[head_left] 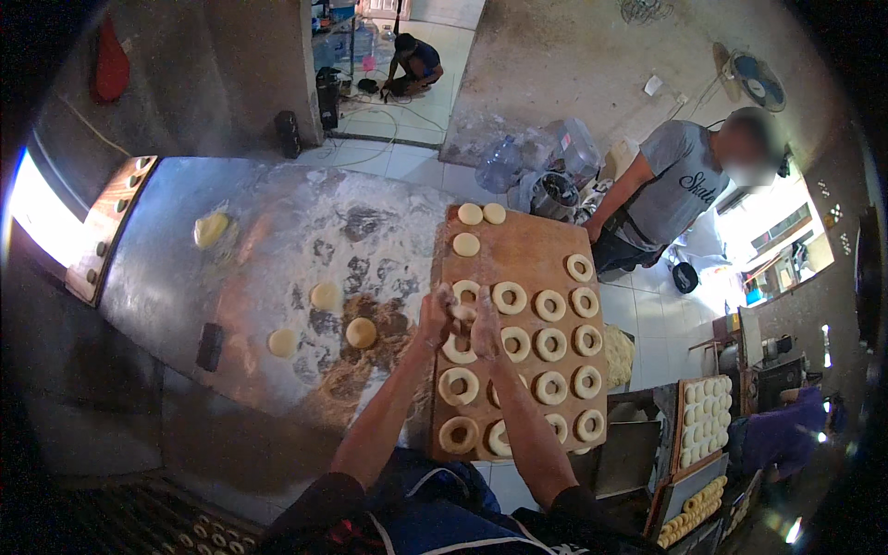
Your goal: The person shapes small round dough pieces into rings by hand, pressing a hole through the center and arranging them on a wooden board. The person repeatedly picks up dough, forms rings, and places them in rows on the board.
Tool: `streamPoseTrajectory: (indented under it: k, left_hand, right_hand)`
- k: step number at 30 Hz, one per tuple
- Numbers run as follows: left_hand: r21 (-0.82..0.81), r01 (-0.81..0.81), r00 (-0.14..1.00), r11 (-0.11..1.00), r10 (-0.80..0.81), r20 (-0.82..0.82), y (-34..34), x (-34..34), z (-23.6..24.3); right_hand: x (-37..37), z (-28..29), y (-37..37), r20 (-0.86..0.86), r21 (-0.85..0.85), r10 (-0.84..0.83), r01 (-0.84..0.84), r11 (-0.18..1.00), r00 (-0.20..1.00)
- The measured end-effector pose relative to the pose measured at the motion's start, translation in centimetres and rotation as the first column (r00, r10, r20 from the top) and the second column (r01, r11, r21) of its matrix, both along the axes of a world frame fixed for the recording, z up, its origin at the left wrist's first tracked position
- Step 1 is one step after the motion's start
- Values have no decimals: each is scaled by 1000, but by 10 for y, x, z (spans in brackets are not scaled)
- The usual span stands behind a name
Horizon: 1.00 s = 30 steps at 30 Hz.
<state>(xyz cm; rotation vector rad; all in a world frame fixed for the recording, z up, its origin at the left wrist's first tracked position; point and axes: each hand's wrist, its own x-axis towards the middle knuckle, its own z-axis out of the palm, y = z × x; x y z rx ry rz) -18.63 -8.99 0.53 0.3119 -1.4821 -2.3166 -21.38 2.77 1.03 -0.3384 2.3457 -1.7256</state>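
Over the left side of a wooden board (523,245), my left hand (435,316) and my right hand (486,326) face each other. Between their fingers is a pale dough ring (465,290), its edges touched from both sides; it lies at or just above the board. Another dough ring (458,349) sits just below, partly covered by my hands. Several more rings stand in rows to the right, including one dough ring (550,344); my right forearm hides some. Round dough pieces (466,244) without holes lie at the board's far left corner.
The floured metal table (268,199) carries several dough rounds (361,333), a yellowish lump (211,228) and a dark block (210,347). A person (680,171) stands beyond the board; another person (416,67) crouches in the doorway. Dough-filled trays (705,421) stand at the lower right.
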Motion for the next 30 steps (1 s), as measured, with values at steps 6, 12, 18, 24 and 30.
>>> streamPoseTrajectory:
  k: [6, 12, 18, 24, 30]
  left_hand:
    - [-481, 105, 967, 871, 24, 254, 37, -65, 20]
    - [-56, 78, 996, 995, -76, 34, 89, -147, 34]
    - [212, -80, 990, 974, 103, -100, 143, -273, 37]
    - [-733, 72, 929, 676, 223, 297, 172, -394, 40]
    - [-874, 310, 931, 374, 69, 359, 164, -378, 9]
  right_hand:
    - [-57, 70, 57, 305, 382, 8, -130, 915, 952]
    - [-148, 50, 96, 342, -65, -113, 143, 988, 933]
    - [-252, 73, 168, -210, -183, 101, -140, 973, 973]
    - [-344, 81, 195, -131, 33, -246, 252, 967, 960]
    - [-347, 6, 236, -306, 506, -268, 395, 767, 914]
